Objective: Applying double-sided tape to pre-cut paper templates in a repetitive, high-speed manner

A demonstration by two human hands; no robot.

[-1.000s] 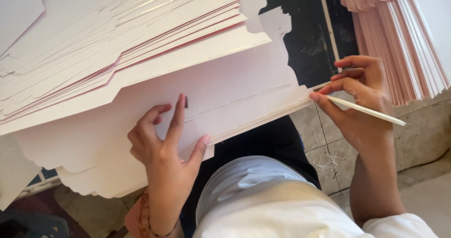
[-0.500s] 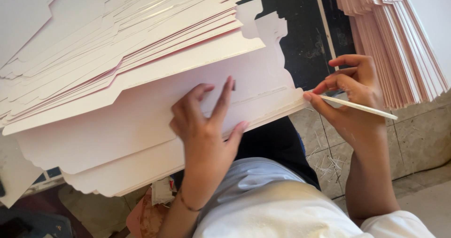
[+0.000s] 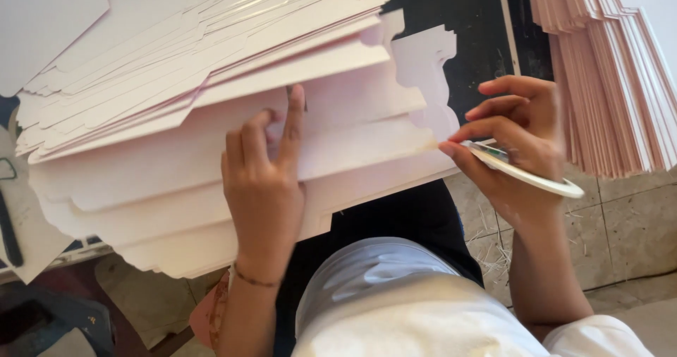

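The left hand (image 3: 262, 188) lies open, fingers pressing the top pale pink die-cut cardboard sheet (image 3: 176, 167) of a fanned stack across the lap. The right hand (image 3: 518, 142) grips a thin white stick (image 3: 525, 176), its tip at the sheet's scalloped right edge (steady pressure would keep the smooth, stiff card from sliding). More pink sheets (image 3: 606, 75) stand well apart, right.

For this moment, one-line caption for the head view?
Left hand presses on fanned pale pink card sheets; right hand holds a thin white stick at their edge.
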